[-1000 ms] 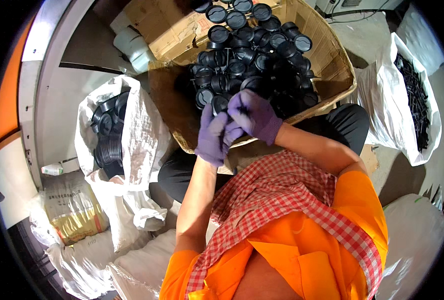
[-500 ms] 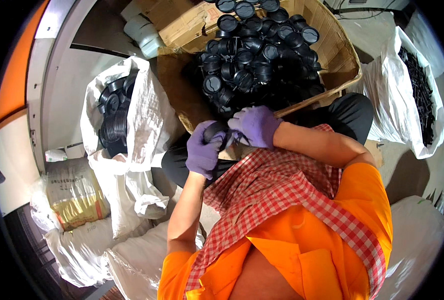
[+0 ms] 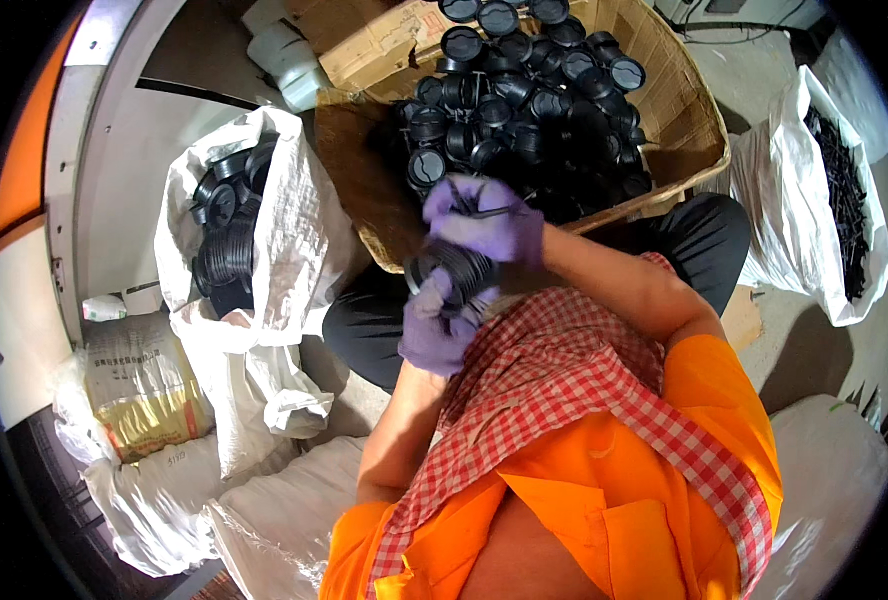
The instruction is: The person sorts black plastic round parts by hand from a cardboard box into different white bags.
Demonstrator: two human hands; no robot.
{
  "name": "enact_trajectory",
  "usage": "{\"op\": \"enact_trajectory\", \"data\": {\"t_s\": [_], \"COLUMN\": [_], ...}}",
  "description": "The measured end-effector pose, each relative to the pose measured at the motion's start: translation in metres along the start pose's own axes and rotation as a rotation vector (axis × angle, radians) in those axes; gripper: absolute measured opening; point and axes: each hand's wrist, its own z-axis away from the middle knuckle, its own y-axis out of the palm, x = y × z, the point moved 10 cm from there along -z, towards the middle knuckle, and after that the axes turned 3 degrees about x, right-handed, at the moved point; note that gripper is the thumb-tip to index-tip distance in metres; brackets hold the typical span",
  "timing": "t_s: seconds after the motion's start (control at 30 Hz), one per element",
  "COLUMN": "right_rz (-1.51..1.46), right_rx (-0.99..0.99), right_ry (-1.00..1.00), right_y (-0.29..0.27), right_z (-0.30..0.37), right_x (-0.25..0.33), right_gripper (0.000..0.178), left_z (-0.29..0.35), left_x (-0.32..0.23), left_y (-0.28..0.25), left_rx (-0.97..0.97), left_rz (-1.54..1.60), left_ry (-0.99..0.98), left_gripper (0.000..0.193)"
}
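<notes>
My left hand (image 3: 436,328), in a purple glove, is closed round a black ribbed plastic ring-shaped part (image 3: 470,272) above my lap. Just beyond it, my right hand (image 3: 499,232), gloved alike, has its fingers closed on thin black plastic strips (image 3: 484,213). The right hand is very near the ribbed part; whether it touches it I cannot tell. Both hands are somewhat blurred. In front of them a worn cardboard box (image 3: 686,110) holds a heap of round black capped parts (image 3: 504,125).
At the left stands a white woven sack (image 3: 299,215) with black ribbed parts (image 3: 229,255). A white sack (image 3: 769,200) of thin black strips (image 3: 839,200) stands at the right. Full white sacks (image 3: 154,510) and a yellow-and-clear package (image 3: 149,385) lie at the lower left.
My left hand has come nearer my body and turned, showing the ribbed part's side. My right hand has moved up and slightly left, now above the part, with thin strips showing in its fingers.
</notes>
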Motion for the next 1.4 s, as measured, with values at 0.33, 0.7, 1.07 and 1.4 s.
{"op": "enact_trajectory", "data": {"t_s": [0.33,0.7,1.07,1.4], "right_rz": [1.042,1.111,0.764,0.557], "right_rx": [0.261,0.586,0.221,0.319], "right_ry": [0.417,0.528,-0.300,0.176], "right_y": [-0.009,0.019,0.035,0.003], "right_z": [-0.056,-0.021,0.035,0.039], "right_x": [-0.153,-0.225,0.011,-0.021], "right_gripper": [0.043,0.035,0.036,0.032], "left_z": [0.050,0.071,-0.046,-0.014], "left_x": [-0.236,-0.261,0.013,-0.002], "left_y": [-0.079,-0.215,-0.062,-0.054], "left_rx": [-0.659,-1.048,0.034,-0.157], "left_rz": [-1.017,-1.438,-0.252,-0.240], "left_ry": [0.721,0.273,0.004,-0.131], "left_gripper": [0.041,0.063,0.036,0.043]}}
